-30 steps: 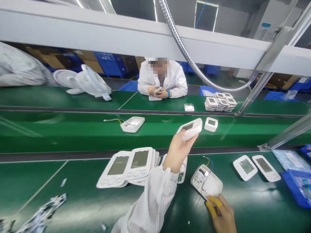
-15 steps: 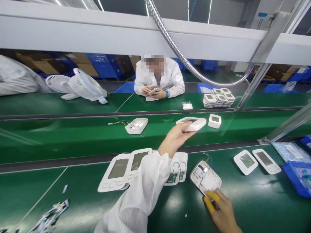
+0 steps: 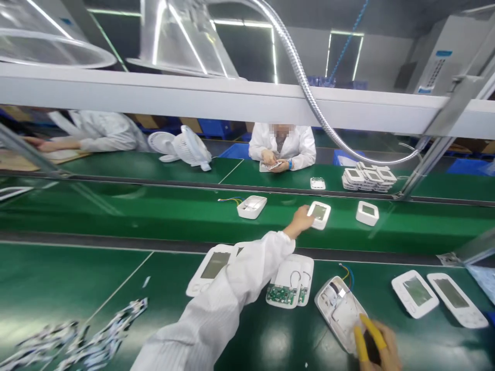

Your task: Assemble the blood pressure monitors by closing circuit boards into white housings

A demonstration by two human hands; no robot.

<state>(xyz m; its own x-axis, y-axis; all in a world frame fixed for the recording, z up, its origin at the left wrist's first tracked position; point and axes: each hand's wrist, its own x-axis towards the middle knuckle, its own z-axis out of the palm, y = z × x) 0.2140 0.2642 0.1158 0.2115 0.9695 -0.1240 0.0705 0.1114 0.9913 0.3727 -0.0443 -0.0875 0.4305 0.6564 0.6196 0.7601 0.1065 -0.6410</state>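
Note:
My left hand (image 3: 302, 220), its arm stretched out over the sunken green strip, grips the left edge of a white display unit (image 3: 326, 213) with a grey screen facing up. Whether that unit touches the strip, I cannot tell. On the near bench lies an open white housing (image 3: 335, 315) with blue and yellow wires and parts inside. My right hand (image 3: 377, 342), yellow covers on two fingers, holds this housing at its lower right rim; it is slightly blurred. Left of the housing, white panels with green circuit boards (image 3: 281, 294) overlap. A larger display panel (image 3: 201, 275) is partly under my left sleeve.
Along the strip sit another wired housing (image 3: 252, 207) and a small boxy display unit (image 3: 367, 213). Two display panels (image 3: 415, 293) lie at right. Strips of scraps (image 3: 104, 335) lie at left. Opposite, a person (image 3: 284, 147) handles a part beside stacked units (image 3: 369, 178). A metal hose (image 3: 309, 93) hangs overhead.
My left hand has brought the display unit lower over the strip, away from the small boxy unit, and its screen now faces up. My right hand remains at the housing. The camera view has shifted.

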